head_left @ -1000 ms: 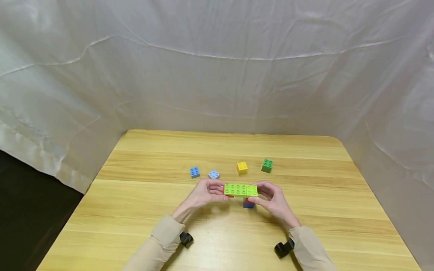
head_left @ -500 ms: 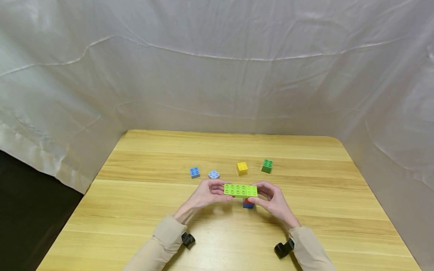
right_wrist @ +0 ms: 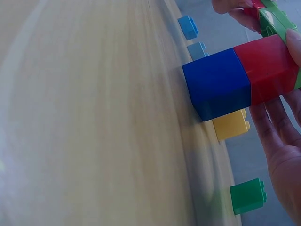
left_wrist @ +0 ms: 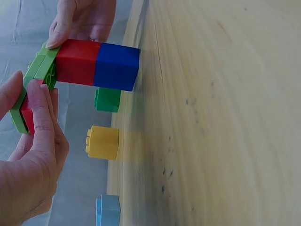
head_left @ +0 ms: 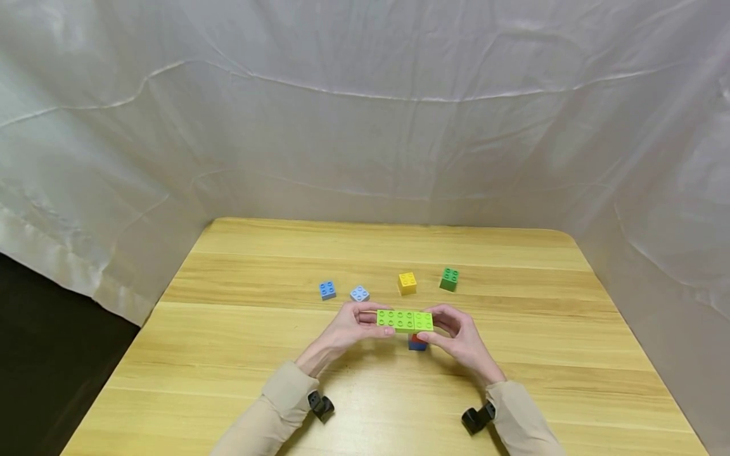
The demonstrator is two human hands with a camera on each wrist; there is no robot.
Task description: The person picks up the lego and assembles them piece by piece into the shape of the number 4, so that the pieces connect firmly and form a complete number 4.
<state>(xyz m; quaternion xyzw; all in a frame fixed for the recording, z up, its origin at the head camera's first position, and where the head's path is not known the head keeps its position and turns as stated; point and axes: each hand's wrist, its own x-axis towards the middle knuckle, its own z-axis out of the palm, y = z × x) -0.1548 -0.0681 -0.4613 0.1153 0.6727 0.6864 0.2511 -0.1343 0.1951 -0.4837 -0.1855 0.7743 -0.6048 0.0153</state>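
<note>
I see the left hand (head_left: 350, 327) has crept rightward along the light-green bar (head_left: 403, 320) since the earlier frame. It pinches the left end; the right hand (head_left: 462, 339) pinches the other, a red-and-blue stack (left_wrist: 97, 65) beneath. I'd judge it light, rigid, slick, best gripped near its joints. It's held above the smooth wooden table (head_left: 570, 329), before a pale drape (head_left: 365, 145).

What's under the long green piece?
Under the right end of the green piece sits a red block, with a dark blue block below. Under its left end another red piece peeks out; the left hand covers the rest of it.
</note>
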